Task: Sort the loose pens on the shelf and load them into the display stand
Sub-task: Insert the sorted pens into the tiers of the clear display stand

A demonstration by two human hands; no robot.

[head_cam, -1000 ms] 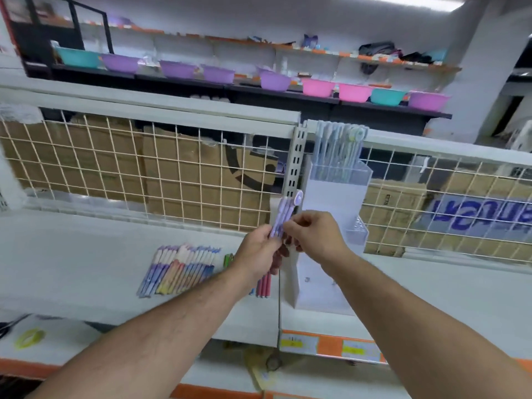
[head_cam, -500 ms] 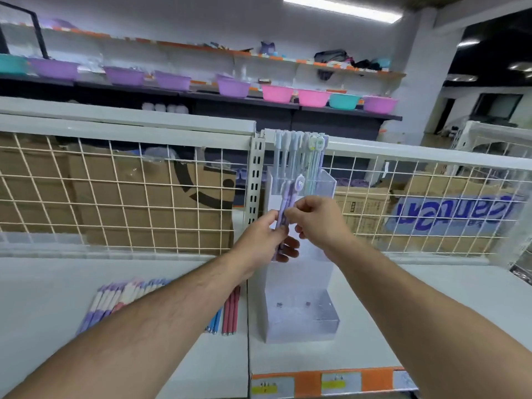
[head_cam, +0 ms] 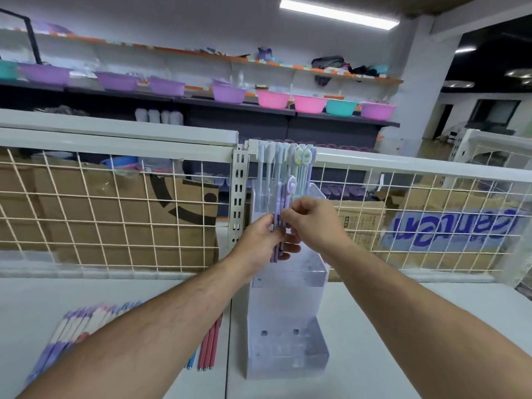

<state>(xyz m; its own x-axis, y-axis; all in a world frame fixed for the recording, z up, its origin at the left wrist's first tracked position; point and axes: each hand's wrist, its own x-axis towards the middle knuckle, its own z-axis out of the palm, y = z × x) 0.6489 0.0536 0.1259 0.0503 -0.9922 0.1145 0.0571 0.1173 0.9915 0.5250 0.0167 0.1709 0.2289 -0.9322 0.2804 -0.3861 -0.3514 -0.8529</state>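
A: Where are the pens at this moment?

B: A small bunch of purple pens (head_cam: 278, 223) stands upright in the left hand (head_cam: 260, 240), whose fingers are curled round the lower barrels. It is just in front of the clear display stand (head_cam: 288, 306). The right hand (head_cam: 313, 223) pinches the bunch near its middle with thumb and fingertips. Whether it has one pen or two, I cannot tell.

A: How will they handle?

B: Light and stiff, I think, with smooth barrels that may slip against each other. The flat decorated tops look more delicate, so it is better to take a pen by the barrel and lower it tip first.

A: And the rest?

B: In the top tier other pens (head_cam: 283, 165) stand already. The loose pens (head_cam: 83, 321) lie in a row on the shelf (head_cam: 374, 326), left of the stand.
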